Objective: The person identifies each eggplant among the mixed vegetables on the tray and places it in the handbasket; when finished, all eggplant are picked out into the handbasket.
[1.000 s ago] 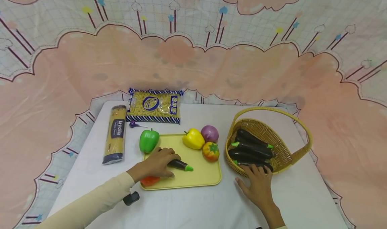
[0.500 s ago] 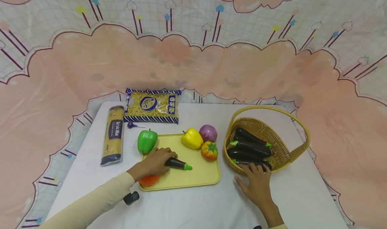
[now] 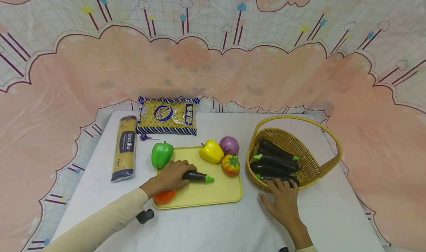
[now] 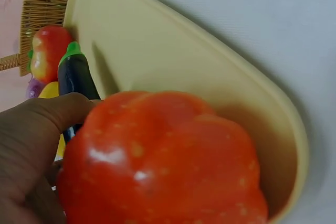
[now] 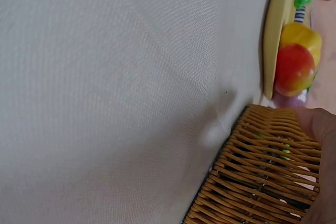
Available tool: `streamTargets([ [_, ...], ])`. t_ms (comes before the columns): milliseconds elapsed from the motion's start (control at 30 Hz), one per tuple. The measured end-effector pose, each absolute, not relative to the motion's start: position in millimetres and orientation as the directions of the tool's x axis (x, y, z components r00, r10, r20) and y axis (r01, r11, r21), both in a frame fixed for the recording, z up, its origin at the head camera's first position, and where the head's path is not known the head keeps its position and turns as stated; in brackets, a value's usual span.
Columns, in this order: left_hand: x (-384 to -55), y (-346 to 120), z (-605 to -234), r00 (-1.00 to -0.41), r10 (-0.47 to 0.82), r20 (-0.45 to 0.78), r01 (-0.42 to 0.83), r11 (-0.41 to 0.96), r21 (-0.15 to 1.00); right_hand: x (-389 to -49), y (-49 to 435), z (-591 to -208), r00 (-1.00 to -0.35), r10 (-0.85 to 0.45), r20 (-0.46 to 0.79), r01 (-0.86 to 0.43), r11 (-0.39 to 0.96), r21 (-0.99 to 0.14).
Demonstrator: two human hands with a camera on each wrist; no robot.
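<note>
My left hand (image 3: 171,176) grips a dark eggplant (image 3: 195,176) by its near-left end over the yellow tray (image 3: 216,196). The green stem end of the eggplant points right. In the left wrist view, a red-orange bell pepper (image 4: 163,156) fills the foreground, just beside the hand. My right hand (image 3: 283,204) holds the near rim of a wicker basket (image 3: 307,167), fingers hooked over it. Inside the basket lie several dark eggplants (image 3: 277,163). In the right wrist view, the thumb (image 5: 314,121) is at the basket's woven wall.
A green pepper (image 3: 162,154) sits at the tray's left corner. A yellow pepper (image 3: 211,151), a purple onion (image 3: 229,145) and a red-yellow tomato-like vegetable (image 3: 230,165) cluster at its right. Spaghetti (image 3: 124,148), a pasta bag (image 3: 166,116) and a small purple lollipop (image 3: 144,137) lie behind.
My left thumb and fingers have drawn in around the eggplant. Its stem end has swung slightly away from me. The right hand stays at the basket rim.
</note>
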State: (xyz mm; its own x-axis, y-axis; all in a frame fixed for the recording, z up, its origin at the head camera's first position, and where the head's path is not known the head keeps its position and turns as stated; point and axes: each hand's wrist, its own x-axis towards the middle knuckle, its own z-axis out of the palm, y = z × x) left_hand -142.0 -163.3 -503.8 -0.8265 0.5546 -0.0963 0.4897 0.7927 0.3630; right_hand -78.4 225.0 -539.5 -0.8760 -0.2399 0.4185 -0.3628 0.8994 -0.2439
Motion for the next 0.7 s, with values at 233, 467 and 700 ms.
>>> streamTargets([
  [233,-144.9,-156.0,-496.1,-0.835,0.544,-0.084,0.475,0.79,0.389,-78.5,225.1,-539.9,-0.878,-0.238,0.416,-0.361,0.899,-0.247],
  [467,-147.8,-144.0,-482.9,-0.833,0.547,-0.088,0.469,0.781,0.412,-78.1,225.6,-540.8,-0.874,-0.24,0.422,-0.368,0.895,-0.253],
  [700,-156.2,-126.8,-471.6,-0.816,0.575,-0.061,0.499,0.754,0.427,-77.5,225.5,-540.5,-0.87,-0.242,0.43,-0.372,0.894,-0.249],
])
